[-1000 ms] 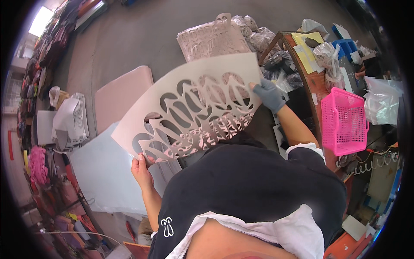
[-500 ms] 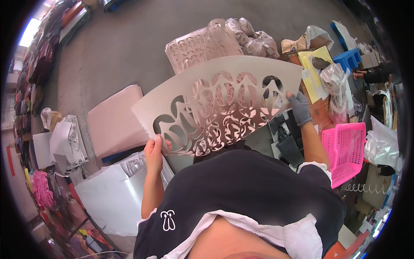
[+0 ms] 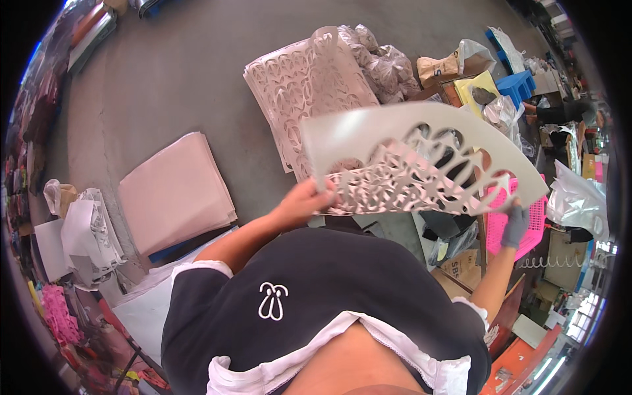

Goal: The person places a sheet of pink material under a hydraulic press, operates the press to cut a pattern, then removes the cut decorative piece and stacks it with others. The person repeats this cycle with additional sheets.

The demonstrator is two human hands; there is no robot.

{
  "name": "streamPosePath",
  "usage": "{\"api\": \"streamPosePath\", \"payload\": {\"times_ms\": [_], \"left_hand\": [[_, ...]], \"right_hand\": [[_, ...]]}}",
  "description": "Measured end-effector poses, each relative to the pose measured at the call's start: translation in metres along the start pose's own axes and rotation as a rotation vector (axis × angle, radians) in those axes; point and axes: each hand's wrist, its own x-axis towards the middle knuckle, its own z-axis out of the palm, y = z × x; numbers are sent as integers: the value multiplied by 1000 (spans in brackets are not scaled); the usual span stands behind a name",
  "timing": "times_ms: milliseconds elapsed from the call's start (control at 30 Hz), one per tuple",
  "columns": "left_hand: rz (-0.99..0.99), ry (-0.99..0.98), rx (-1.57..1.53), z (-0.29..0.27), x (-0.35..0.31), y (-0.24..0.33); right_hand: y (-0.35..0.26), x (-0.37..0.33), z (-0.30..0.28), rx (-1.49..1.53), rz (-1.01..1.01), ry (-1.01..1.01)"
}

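A large pale die-cut sheet (image 3: 368, 128), with rows of rounded holes punched through it, bends between my two hands in front of my body. My left hand (image 3: 308, 199), bare, grips its lower left corner. At the opposite lower corner my right hand (image 3: 515, 226), in a grey glove, is closed on the edge. The sheet's far edge is solid, while its near part is a web of thin strips. Just beyond it lies a stack of similar punched sheets (image 3: 276, 85), partly covered by the one I hold.
Uncut pale pink sheets (image 3: 174, 191) lie stacked at the left. A pink plastic basket (image 3: 526, 243) stands beside my right hand. Filled clear bags (image 3: 390, 69) rest behind the punched stack. Blue plastic pieces (image 3: 517, 87) and a clear bag (image 3: 576, 197) are at the right.
Both hands have swung to the right with the punched sheet, which now tilts down toward the right. More of the punched stack behind it shows.
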Motion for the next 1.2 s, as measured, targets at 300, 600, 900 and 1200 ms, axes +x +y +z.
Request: {"api": "streamPosePath", "payload": {"times_ms": [300,600,900,1200], "left_hand": [[-9,-277,248,17,22,-35],[69,99,381,-32,83,-4],[2,625,10,-243,221,60],[-415,806,338,-537,416,-24]], "right_hand": [[-12,17,-61,-2,-90,143],[25,138,95,-56,41,27],[0,293,433,-360,-197,-151],[159,128,701,-787,-807,-798]]}}
